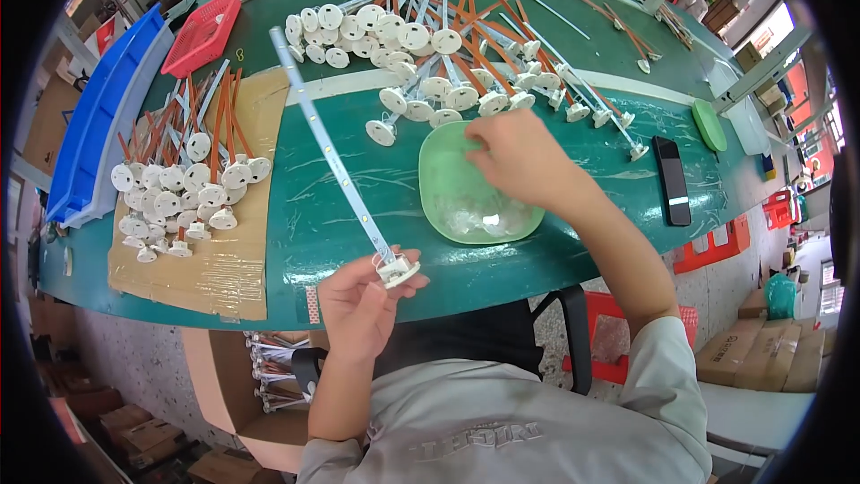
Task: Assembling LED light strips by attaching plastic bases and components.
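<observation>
Left hand grips a white round base w/ a long LED strip fixed to it, held just over the near edge of the table. The strip runs up and away toward the far left, tip near the red basket.

Right hand has fingers pinched down at the far rim of the green bowl, mid-table. Whether it has a part in the pinch I cannot tell; bowl contents are too small to make out.

Progress, by judgement: approx. a third done. One lot of bases w/ orange strips lies sorted on cardboard at the near left edge, looks finished. A bigger pile sits beyond the bowl toward the far edge, looks still to do. One unit in hand.

Room: clear green strip between cardboard and bowl, enough to swing the held piece. Right of the bowl, open as far as a black phone and a green lid near the right edge. Blue bin closes the left edge. The long strip is the risk: its tip sweeps over the left lot if turned.
</observation>
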`<action>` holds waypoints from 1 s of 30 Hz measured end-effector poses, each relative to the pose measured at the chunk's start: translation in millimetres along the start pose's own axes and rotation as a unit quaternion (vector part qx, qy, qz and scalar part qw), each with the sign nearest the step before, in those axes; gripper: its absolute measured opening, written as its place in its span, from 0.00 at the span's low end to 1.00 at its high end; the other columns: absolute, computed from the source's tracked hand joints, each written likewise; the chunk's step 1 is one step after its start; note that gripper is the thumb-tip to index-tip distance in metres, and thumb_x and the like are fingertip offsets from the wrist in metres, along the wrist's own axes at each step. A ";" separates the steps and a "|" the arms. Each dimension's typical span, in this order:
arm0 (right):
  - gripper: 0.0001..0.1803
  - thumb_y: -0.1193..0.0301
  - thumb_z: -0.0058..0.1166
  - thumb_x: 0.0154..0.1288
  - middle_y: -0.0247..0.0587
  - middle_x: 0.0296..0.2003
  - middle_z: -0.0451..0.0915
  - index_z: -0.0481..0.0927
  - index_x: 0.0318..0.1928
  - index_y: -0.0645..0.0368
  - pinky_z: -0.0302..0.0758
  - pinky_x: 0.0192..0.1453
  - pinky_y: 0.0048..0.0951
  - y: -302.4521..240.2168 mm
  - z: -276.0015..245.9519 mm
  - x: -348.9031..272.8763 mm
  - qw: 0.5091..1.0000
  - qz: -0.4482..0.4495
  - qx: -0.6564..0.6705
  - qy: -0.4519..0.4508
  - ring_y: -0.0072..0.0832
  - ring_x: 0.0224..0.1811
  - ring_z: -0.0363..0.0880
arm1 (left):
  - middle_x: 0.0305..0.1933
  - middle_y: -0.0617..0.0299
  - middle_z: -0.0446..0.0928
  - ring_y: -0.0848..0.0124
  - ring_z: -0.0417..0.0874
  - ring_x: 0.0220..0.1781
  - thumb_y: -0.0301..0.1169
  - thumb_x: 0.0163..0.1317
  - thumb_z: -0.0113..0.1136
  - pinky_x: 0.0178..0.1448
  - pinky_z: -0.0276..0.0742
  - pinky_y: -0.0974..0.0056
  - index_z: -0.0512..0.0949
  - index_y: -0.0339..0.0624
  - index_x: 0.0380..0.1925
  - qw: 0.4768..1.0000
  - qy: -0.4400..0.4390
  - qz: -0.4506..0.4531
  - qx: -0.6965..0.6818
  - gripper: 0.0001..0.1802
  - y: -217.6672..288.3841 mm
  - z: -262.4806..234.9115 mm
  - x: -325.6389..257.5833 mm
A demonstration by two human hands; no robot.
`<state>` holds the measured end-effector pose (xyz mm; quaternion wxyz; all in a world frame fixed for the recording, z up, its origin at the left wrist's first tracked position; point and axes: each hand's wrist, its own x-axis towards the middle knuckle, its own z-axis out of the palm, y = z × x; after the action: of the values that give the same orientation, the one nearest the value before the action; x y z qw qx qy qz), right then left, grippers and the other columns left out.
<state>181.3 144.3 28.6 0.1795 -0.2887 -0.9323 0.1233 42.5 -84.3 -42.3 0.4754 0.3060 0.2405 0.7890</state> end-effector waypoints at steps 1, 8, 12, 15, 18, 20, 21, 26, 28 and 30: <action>0.08 0.77 0.57 0.55 0.51 0.29 0.82 0.82 0.38 0.64 0.78 0.42 0.39 -7.8 3.5 5.1 0.999 0.004 -0.032 -0.037 0.44 0.34 0.83 | 0.55 0.39 0.76 0.51 0.83 0.52 0.27 0.69 0.54 0.51 0.83 0.54 0.73 0.31 0.55 1.000 -0.002 0.006 0.019 0.17 -0.2 -0.8 -1.0; 0.08 0.80 0.53 0.55 0.52 0.30 0.81 0.81 0.37 0.64 0.77 0.43 0.42 -11.8 14.7 15.9 0.992 0.028 -0.035 -0.116 0.47 0.36 0.82 | 0.55 0.44 0.77 0.50 0.77 0.61 0.23 0.65 0.57 0.57 0.81 0.46 0.72 0.30 0.56 0.999 -0.022 -0.002 -0.024 0.19 1.3 -7.2 -1.7; 0.08 0.81 0.51 0.55 0.51 0.30 0.82 0.80 0.37 0.63 0.76 0.43 0.42 -12.1 10.5 13.0 0.993 -0.009 0.001 -0.120 0.47 0.36 0.81 | 0.55 0.44 0.76 0.53 0.77 0.61 0.22 0.62 0.59 0.57 0.81 0.46 0.71 0.31 0.57 0.999 -0.034 -0.002 -0.026 0.22 1.6 -6.4 1.5; 0.06 0.81 0.53 0.56 0.50 0.31 0.82 0.80 0.35 0.63 0.77 0.40 0.40 -18.4 -9.3 -12.0 0.996 -0.069 0.012 -0.058 0.46 0.34 0.82 | 0.55 0.43 0.76 0.54 0.78 0.60 0.20 0.60 0.60 0.57 0.80 0.47 0.71 0.31 0.57 0.999 -0.015 -0.004 -0.029 0.23 2.8 3.0 1.9; 0.05 0.81 0.57 0.55 0.47 0.30 0.82 0.81 0.34 0.63 0.77 0.36 0.34 -29.6 -27.2 -43.5 0.993 -0.053 0.098 0.026 0.39 0.31 0.83 | 0.57 0.41 0.74 0.55 0.81 0.54 0.22 0.59 0.62 0.54 0.80 0.52 0.71 0.32 0.57 1.000 -0.007 0.003 -0.005 0.25 2.7 6.6 0.5; 0.06 0.82 0.61 0.53 0.44 0.29 0.83 0.82 0.33 0.63 0.77 0.32 0.28 -35.6 -27.6 -62.5 0.982 0.018 0.171 0.078 0.33 0.28 0.83 | 0.59 0.40 0.73 0.55 0.83 0.49 0.25 0.59 0.65 0.51 0.80 0.56 0.71 0.33 0.57 1.000 -0.013 0.007 0.021 0.25 1.0 2.3 -0.9; 0.06 0.82 0.61 0.53 0.44 0.29 0.83 0.82 0.33 0.63 0.77 0.32 0.28 -37.3 -26.9 -70.7 0.981 0.021 0.174 0.080 0.33 0.28 0.83 | 0.59 0.41 0.73 0.54 0.83 0.50 0.24 0.58 0.65 0.50 0.81 0.56 0.72 0.33 0.56 0.998 -0.027 0.015 0.057 0.25 -2.0 -0.4 -0.2; 0.07 0.84 0.63 0.51 0.42 0.28 0.84 0.84 0.32 0.63 0.77 0.32 0.25 -48.9 -13.2 -101.0 0.955 -0.021 0.195 0.225 0.31 0.29 0.83 | 0.58 0.42 0.73 0.51 0.82 0.52 0.23 0.56 0.67 0.51 0.84 0.55 0.73 0.31 0.54 0.993 0.013 0.017 0.118 0.24 -5.6 19.6 -9.2; 0.07 0.83 0.63 0.53 0.43 0.28 0.84 0.84 0.33 0.63 0.78 0.34 0.26 -45.7 -6.0 -99.4 0.960 -0.014 0.181 0.212 0.32 0.30 0.84 | 0.56 0.41 0.74 0.51 0.82 0.52 0.23 0.56 0.67 0.54 0.85 0.54 0.73 0.30 0.53 0.995 0.051 0.005 0.085 0.24 -4.8 32.1 -12.7; 0.05 0.82 0.62 0.55 0.44 0.29 0.84 0.84 0.34 0.64 0.79 0.35 0.28 -32.5 10.9 -89.4 0.960 0.012 0.166 0.226 0.34 0.31 0.85 | 0.55 0.42 0.75 0.51 0.82 0.52 0.19 0.53 0.65 0.53 0.84 0.54 0.73 0.29 0.52 0.994 0.052 -0.001 0.093 0.23 -1.1 40.1 -14.2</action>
<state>229.5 64.8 6.0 0.4292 -0.2868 -0.8302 0.2104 76.8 -93.1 -18.8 0.4323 0.3077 0.3375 0.7775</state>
